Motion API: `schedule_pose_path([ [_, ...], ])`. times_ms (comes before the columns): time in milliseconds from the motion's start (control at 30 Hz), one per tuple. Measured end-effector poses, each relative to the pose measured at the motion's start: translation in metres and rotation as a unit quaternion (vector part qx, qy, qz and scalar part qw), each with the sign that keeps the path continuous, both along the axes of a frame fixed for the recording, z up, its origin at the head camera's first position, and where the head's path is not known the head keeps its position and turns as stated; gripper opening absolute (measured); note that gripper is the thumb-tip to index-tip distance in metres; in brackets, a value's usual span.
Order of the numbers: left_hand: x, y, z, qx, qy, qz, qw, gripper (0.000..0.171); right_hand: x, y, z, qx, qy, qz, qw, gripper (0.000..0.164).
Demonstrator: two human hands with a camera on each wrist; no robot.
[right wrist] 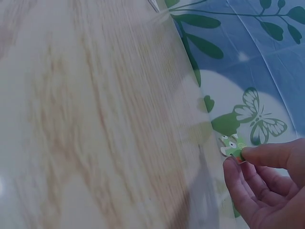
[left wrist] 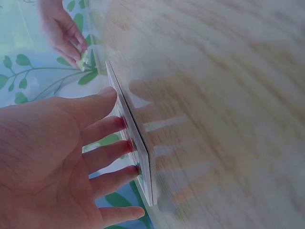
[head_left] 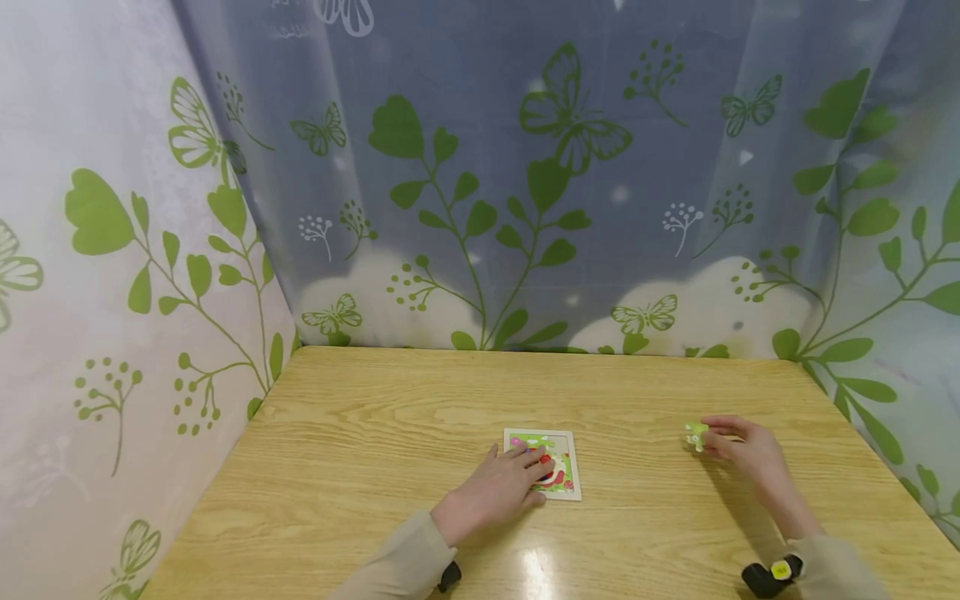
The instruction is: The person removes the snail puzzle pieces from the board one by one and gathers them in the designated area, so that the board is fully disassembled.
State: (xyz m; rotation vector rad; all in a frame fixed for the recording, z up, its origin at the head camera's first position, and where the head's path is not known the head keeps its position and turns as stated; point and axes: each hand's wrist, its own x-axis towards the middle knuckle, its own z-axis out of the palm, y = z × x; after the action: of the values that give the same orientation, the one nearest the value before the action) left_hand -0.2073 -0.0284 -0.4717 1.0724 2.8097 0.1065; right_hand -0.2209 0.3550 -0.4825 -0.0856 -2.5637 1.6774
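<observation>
A small square jigsaw puzzle [head_left: 567,479] in a pale frame lies on the wooden table, its picture green, red and white. Across it rests my left hand [head_left: 501,483], fingers spread and fairly straight, covering part of the picture. In the left wrist view the fingertips [left wrist: 128,145] touch the puzzle's face and the thumb lies at its near edge. Off to the right, my right hand [head_left: 746,450] pinches a green puzzle piece [right wrist: 232,146] between thumb and fingers, held above the tabletop. White knobs and an eye-like mark show on the piece.
The wooden table [head_left: 360,450] reaches back to a blue-grey curtain [head_left: 465,208] printed with green leaves and butterflies. Pale printed curtains [head_left: 97,333] hang along both sides. Glare marks the table's front.
</observation>
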Motion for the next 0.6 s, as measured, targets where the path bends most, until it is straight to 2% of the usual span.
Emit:
schedule_pose_path([
  [100,0.0,0.0,-0.001,0.0,0.003,-0.003,1.0,0.054,0.0,0.003,0.0,0.021,-0.004,0.003,1.0,0.041],
  [400,-0.002,0.0,-0.005,0.01,0.004,-0.004,0.9999,0.052,-0.001,0.011,-0.002,0.034,-0.035,0.002,0.999,0.042],
  [600,-0.001,0.0,-0.005,0.01,0.006,-0.003,0.9999,0.052,-0.002,0.015,-0.004,0.065,-0.039,0.0,0.997,0.043],
])
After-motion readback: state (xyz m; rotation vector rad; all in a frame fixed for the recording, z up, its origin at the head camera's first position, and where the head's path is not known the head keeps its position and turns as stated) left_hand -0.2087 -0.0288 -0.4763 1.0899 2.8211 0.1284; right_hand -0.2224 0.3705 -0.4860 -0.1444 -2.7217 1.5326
